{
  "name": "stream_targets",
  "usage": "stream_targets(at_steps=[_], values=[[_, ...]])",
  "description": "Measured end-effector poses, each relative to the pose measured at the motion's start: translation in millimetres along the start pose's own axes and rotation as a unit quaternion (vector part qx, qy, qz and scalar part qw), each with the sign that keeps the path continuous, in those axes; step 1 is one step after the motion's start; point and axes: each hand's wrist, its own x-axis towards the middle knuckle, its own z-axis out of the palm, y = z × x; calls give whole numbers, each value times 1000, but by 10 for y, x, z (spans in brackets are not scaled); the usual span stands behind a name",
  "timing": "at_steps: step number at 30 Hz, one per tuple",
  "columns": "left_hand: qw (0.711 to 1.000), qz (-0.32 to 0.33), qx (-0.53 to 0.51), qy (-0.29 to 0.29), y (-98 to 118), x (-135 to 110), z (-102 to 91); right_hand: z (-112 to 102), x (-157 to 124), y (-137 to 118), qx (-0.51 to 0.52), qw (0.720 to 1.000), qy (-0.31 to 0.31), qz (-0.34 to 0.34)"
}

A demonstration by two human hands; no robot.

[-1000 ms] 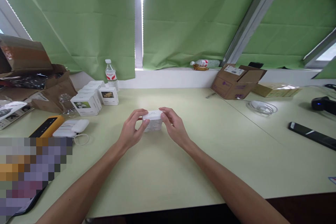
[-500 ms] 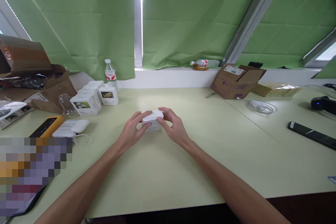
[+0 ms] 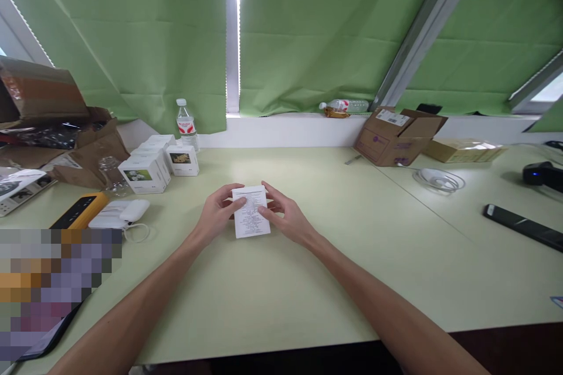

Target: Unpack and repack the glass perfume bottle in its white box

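A small white box with fine printed text on its upward face lies on the pale green table at the middle. My left hand grips its left side, thumb on the top face. My right hand holds its right side with fingers curled against it. Both hands are closed on the box.
Several white product boxes and a water bottle stand at back left, beside a white device and brown bags. An open cardboard box, a coiled white cable and a black bar lie to the right.
The box was turned in my hands: its narrow edge faced up before, and now its broad printed face is up. Both hands stayed around it.
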Motion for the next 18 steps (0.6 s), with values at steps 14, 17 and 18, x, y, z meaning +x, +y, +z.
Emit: stream_targets(at_steps=[14,17,18], values=[[989,-93,-104,55,-106,68,-86,-2,-10,-40,-24,995,-92,-33],[991,-77,-99,57,-98,68,-88,12,-11,-32,-28,995,-85,-38],[991,-70,-95,57,-94,66,-87,17,-11,-27,-31,995,-83,-38]])
